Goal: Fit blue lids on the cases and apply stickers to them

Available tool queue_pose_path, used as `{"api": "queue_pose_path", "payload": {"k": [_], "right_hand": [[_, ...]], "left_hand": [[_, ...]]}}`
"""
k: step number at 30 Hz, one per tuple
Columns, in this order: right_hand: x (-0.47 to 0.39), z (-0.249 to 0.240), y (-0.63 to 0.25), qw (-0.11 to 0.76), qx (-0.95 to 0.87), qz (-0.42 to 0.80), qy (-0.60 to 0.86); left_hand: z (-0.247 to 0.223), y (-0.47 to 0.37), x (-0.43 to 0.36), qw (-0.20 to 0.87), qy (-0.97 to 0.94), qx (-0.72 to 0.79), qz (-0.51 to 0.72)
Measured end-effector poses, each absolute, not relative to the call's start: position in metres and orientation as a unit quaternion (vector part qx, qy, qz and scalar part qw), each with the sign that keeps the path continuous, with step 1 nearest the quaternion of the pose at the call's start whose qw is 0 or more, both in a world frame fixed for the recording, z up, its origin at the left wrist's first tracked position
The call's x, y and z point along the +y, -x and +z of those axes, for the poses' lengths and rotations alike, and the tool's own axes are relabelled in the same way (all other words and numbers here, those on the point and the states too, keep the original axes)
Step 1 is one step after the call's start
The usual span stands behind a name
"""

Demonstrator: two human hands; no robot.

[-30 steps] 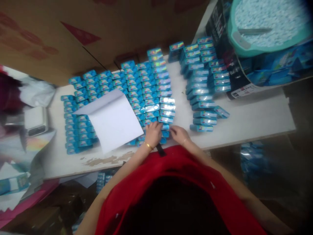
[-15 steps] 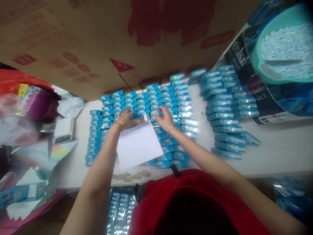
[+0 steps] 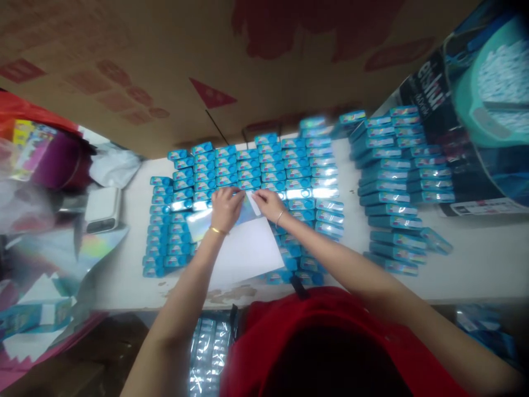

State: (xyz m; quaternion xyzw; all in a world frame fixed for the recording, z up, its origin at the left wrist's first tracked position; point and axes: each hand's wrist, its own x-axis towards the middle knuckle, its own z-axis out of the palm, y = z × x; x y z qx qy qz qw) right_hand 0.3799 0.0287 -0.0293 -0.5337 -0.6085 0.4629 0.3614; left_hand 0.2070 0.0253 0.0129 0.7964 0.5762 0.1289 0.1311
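Observation:
My left hand (image 3: pixel 228 208) is closed, thumb and fingers pinching the upper edge of a shiny, rainbow-tinted sheet (image 3: pixel 198 223). Facing it, my right hand (image 3: pixel 269 206) pinches a narrow white strip (image 3: pixel 253 204) at the sheet's right end. Below both hands a larger white sheet (image 3: pixel 248 248) lies tilted over rows of small blue boxes (image 3: pixel 266 165). Whether the shiny piece and the white sheet are joined cannot be made out. Bare forearms reach in from below, with a bracelet on each wrist.
More blue boxes (image 3: pixel 390 196) stand in columns on the right. Behind rises a large cardboard box (image 3: pixel 165 66). A turquoise basin (image 3: pixel 475 105) of pale pellets is at far right. On the left are a white device (image 3: pixel 103 209), plastic bags and a cut-open blue box (image 3: pixel 45 314).
My left hand has gone from spread fingers to a pinch on the shiny sheet. My right hand has closed on the white strip, nearer the left. The camera view has shifted slightly.

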Motion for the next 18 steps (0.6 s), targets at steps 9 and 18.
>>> {"api": "queue_pose_path", "payload": {"k": [9,18], "right_hand": [[0.034,-0.036,-0.382,0.33,-0.563,0.434,0.621],[-0.046,0.021,-0.426,0.44,-0.503,0.522,0.53]], "left_hand": [[0.03,-0.236,-0.026,0.162,-0.766,0.582,0.218],[0.094,-0.275,-0.098,0.34,-0.445,0.669,0.489]]}}
